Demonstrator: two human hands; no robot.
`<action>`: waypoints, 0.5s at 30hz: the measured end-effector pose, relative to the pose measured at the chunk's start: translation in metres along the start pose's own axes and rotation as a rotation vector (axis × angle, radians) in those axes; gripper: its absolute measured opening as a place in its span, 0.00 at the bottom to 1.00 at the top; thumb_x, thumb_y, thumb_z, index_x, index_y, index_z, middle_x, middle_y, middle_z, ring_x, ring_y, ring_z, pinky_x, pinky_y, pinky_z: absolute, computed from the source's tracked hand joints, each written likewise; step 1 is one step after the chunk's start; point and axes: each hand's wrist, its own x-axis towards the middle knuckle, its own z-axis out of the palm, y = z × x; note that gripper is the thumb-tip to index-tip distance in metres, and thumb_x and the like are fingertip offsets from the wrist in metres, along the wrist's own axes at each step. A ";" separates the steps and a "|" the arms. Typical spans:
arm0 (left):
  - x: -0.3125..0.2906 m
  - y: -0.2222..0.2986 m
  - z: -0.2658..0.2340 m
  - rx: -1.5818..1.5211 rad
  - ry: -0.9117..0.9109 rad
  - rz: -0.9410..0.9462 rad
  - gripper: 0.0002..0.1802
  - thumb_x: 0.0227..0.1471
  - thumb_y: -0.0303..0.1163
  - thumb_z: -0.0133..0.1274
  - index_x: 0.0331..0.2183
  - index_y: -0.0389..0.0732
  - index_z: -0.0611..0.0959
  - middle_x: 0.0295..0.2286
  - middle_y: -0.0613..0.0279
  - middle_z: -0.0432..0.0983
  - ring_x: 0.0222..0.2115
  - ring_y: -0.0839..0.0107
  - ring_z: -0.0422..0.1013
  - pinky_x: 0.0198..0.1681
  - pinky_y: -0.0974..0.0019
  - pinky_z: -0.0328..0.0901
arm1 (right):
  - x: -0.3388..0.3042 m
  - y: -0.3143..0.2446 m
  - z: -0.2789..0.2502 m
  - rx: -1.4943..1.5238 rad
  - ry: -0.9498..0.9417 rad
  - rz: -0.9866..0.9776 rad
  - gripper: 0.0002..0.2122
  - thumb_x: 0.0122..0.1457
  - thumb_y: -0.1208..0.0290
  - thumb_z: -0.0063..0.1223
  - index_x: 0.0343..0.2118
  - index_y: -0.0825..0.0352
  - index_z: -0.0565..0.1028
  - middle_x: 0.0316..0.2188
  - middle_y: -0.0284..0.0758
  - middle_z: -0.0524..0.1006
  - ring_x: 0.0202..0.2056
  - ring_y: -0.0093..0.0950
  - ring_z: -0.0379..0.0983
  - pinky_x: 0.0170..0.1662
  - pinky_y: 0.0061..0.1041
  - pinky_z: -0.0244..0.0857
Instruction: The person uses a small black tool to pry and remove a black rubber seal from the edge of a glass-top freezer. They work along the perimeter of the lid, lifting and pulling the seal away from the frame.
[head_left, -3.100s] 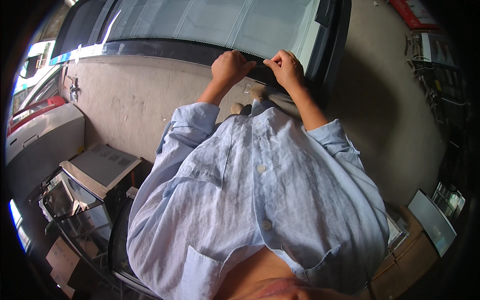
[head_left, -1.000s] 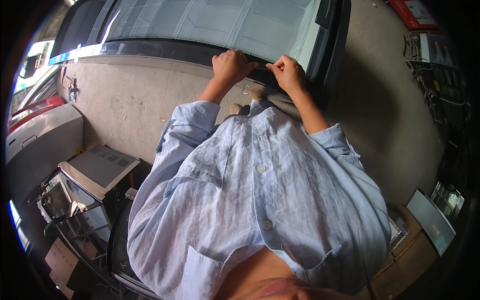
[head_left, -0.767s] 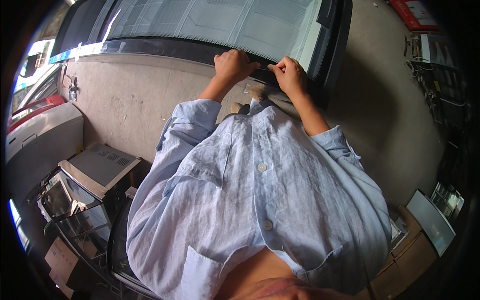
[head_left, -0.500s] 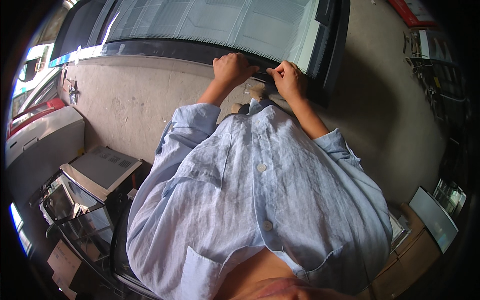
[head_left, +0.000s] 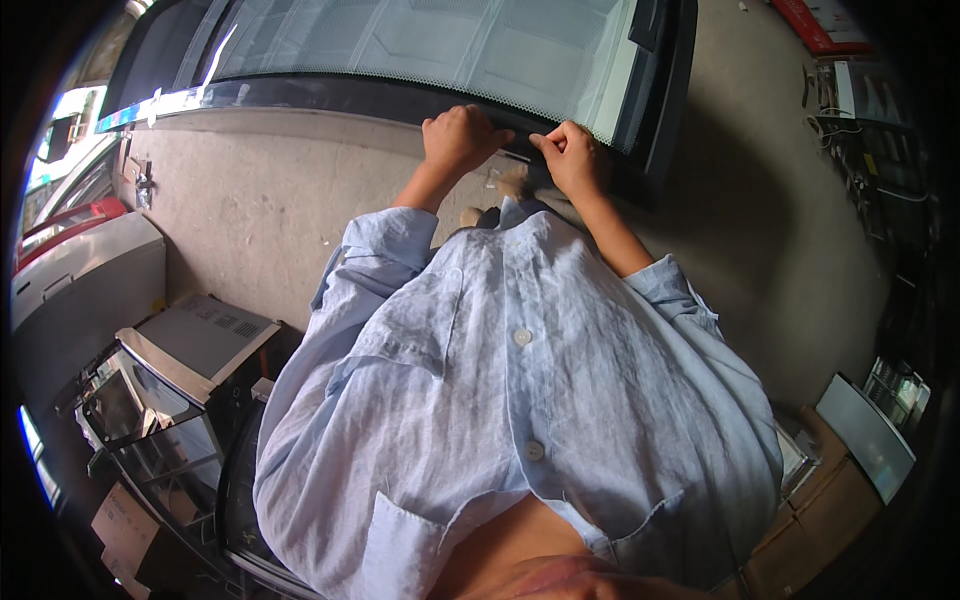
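Note:
A long glass-topped cabinet (head_left: pixel 380 100) with a black frame lies ahead of me, its dotted glass (head_left: pixel 540 50) showing pale shelf-like panels beneath. My left hand (head_left: pixel 460 138) is closed at the near edge of that frame, knuckles up, thumb pointing right; its fingertips are hidden. Just to its right, my right hand (head_left: pixel 575 158) is closed over the same edge, thumb and forefinger brought together and pointing left. Whatever is between those fingers is too small or hidden to tell. A small gap separates the two thumbs.
A grey box-shaped appliance (head_left: pixel 205 340) and a white chest-like cabinet (head_left: pixel 95 250) stand at left. Brown cardboard (head_left: pixel 820 530) and a pale panel (head_left: pixel 865 435) are at lower right. Along the right wall are cables and clutter (head_left: pixel 860 150). Bare concrete floor (head_left: pixel 260 190) shows around the cabinet.
Both hands have shifted very slightly left along the frame edge, keeping nearly the same pose. Little else differs.

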 end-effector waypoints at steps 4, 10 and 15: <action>-0.002 0.000 0.002 -0.019 0.008 -0.012 0.24 0.39 0.60 0.62 0.22 0.47 0.84 0.24 0.62 0.80 0.30 0.61 0.78 0.38 0.58 0.68 | 0.002 0.008 0.004 0.006 0.010 -0.029 0.15 0.49 0.56 0.65 0.22 0.62 0.74 0.20 0.32 0.76 0.25 0.34 0.75 0.28 0.34 0.67; -0.002 -0.003 0.000 -0.078 0.021 0.001 0.25 0.38 0.60 0.63 0.20 0.47 0.84 0.23 0.63 0.80 0.29 0.61 0.77 0.36 0.59 0.69 | 0.004 0.003 -0.003 0.051 -0.072 0.057 0.15 0.48 0.55 0.66 0.22 0.61 0.74 0.20 0.31 0.77 0.25 0.33 0.75 0.28 0.34 0.67; -0.002 -0.002 0.002 -0.013 -0.003 0.018 0.25 0.39 0.60 0.62 0.22 0.46 0.84 0.24 0.63 0.80 0.30 0.62 0.77 0.36 0.59 0.68 | 0.000 0.002 -0.002 0.007 -0.050 0.024 0.14 0.48 0.57 0.66 0.22 0.62 0.74 0.20 0.32 0.76 0.25 0.33 0.75 0.28 0.33 0.67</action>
